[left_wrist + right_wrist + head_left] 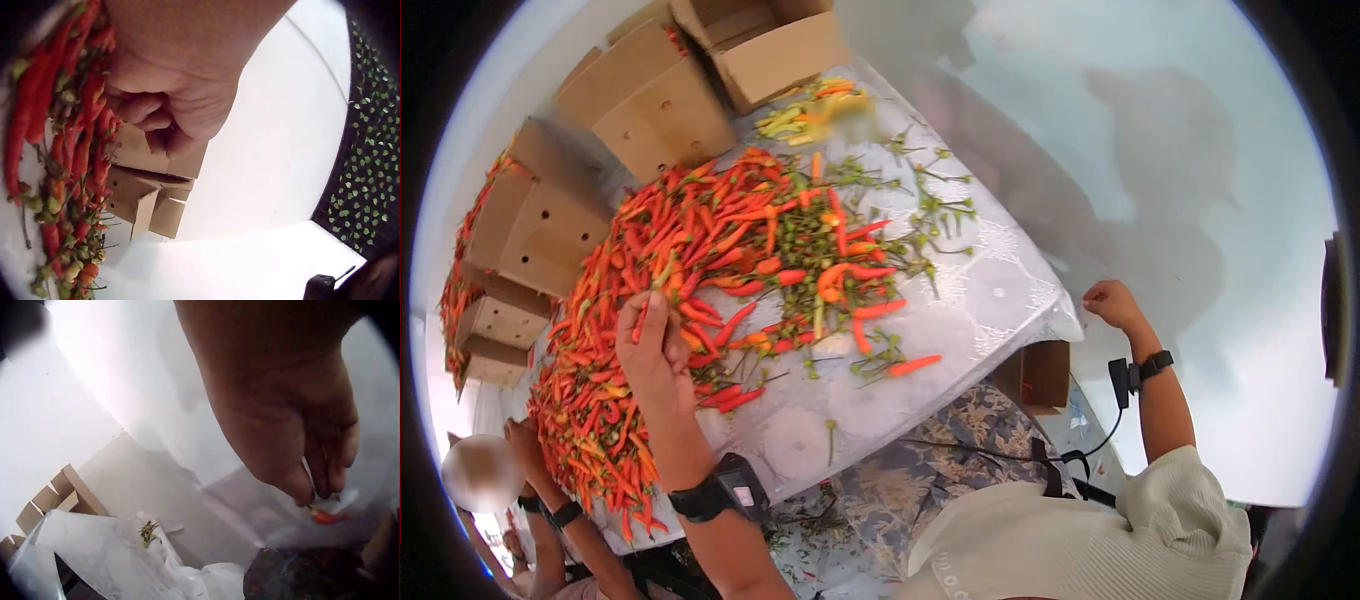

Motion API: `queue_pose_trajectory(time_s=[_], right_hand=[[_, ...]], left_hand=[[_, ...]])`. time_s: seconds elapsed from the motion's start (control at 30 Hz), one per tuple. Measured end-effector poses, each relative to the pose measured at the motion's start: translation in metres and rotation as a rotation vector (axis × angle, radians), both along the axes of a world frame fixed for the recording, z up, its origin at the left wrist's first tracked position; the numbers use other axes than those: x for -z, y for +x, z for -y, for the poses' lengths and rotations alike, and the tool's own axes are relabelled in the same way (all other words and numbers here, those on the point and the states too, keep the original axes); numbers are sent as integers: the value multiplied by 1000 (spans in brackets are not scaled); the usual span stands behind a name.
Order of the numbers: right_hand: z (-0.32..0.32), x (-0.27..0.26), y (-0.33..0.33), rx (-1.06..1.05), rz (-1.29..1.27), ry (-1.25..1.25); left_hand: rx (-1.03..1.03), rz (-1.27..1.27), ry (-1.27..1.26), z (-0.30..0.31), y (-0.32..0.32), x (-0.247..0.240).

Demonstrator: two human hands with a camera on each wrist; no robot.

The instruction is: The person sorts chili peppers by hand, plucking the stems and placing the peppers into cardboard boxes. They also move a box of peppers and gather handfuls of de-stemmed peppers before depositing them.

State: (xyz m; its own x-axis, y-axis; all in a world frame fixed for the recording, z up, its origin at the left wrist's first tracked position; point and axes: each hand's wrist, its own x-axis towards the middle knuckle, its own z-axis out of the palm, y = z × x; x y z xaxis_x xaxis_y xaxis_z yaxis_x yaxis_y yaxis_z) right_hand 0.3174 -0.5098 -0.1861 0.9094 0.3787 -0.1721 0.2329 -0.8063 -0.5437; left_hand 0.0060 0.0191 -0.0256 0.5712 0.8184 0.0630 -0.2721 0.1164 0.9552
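Observation:
My left hand [656, 352] is over the near side of a large heap of red chili peppers [700, 240]. It pinches a red chili pepper [639, 322] between thumb and fingers; the left wrist view shows the hand [169, 106] from behind, hiding most of that pepper. Past the table's right corner, my right hand [1112, 304] is raised with its fingers bent. In the right wrist view a blurred red chili pepper [329, 517] is right at the tips of the right hand [300, 437]; I cannot tell whether they grip it.
Green stems [940, 205] are strewn over the white table cover [990, 290]. Yellow peppers [800, 120] lie at the far end. Cardboard boxes [662, 115] line the far side, and another box [1045, 378] stands below the table's right corner. Another person's hand [525, 450] is at lower left.

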Motion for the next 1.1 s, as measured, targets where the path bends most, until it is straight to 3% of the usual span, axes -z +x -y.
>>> queue_pose_trajectory(time_s=[0.03,0.1,0.2,0.27,0.33,0.4,0.47,0.6,0.67,0.77,0.87,0.9,1.1], right_hand=[[-8,3,2,-49,87,-57],[-28,-10,15,-38,263,80],[-98,-88,5,40,331,219],[-162,-138,-25,-70,304,463],[-216,-171,-54,-320,280,381],[-269,-190,-87,-574,222,467],[-319,-194,-98,-808,312,450],[-395,-189,-128,-942,480,647],[-418,-185,-146,-1063,487,747],[-427,-172,-185,-1179,427,630],[-430,-148,-190,-1251,534,477],[-430,-150,-189,-1248,500,410],[-418,-167,-167,-1031,429,669]], left_hand=[[-8,10,-10,-1,-1,1],[-23,30,-25,-4,-1,0],[-48,87,-71,-2,-1,-4],[-57,91,-89,-2,-1,-6],[-76,90,-115,-1,-1,-8],[-84,129,-112,-5,-3,-8],[-131,142,-114,-10,-7,-10],[-200,199,-218,-23,-18,-12],[-218,220,-223,-25,-20,-12],[-238,227,-200,-26,-18,-11],[-233,210,-207,-23,-14,-10],[-206,213,-207,-21,-14,-10],[-178,174,-204,-22,-15,-8]])
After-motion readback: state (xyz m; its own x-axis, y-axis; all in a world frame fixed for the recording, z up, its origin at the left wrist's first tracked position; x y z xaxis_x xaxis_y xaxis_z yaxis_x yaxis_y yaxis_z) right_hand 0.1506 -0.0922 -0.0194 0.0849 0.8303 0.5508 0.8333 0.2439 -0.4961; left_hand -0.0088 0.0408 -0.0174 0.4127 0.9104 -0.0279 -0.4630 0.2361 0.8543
